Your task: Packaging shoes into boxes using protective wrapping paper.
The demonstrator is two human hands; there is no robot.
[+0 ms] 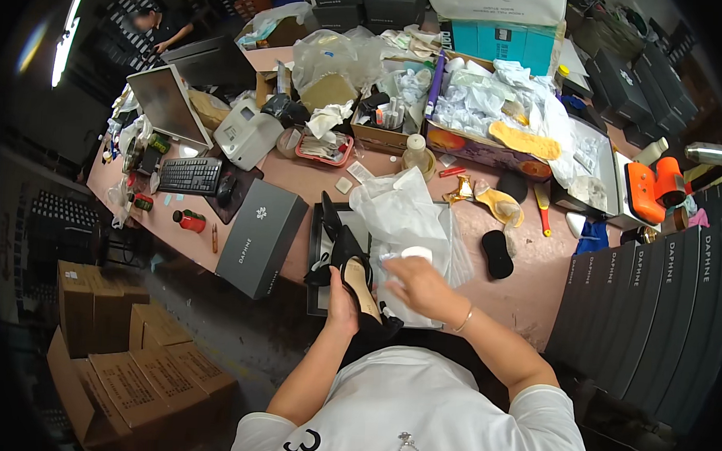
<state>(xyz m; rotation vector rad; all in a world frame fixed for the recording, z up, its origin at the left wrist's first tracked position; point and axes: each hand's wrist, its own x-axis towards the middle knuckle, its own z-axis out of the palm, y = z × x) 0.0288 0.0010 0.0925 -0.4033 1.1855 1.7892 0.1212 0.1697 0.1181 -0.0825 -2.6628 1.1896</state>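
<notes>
My left hand (341,305) grips a black pointed high-heel shoe (357,275) with a tan insole, held over an open black shoe box (319,224). A second black shoe (329,212) lies in the box, toe pointing away. My right hand (419,286) presses on white tissue paper (402,215) spread over the box's right side, with a small white pad (416,253) at its fingertips. A dark grey box lid (262,237) lies to the left of the box.
The pink table (527,289) is crowded: keyboard (190,175), mouse (225,190), white label printer (248,133), monitor (166,104), open cartons of paper, black insole pads (497,254), orange tool (652,190). Dark shoe boxes stack at right (656,303); cardboard cartons at lower left (129,360). Another person sits far back left (148,23).
</notes>
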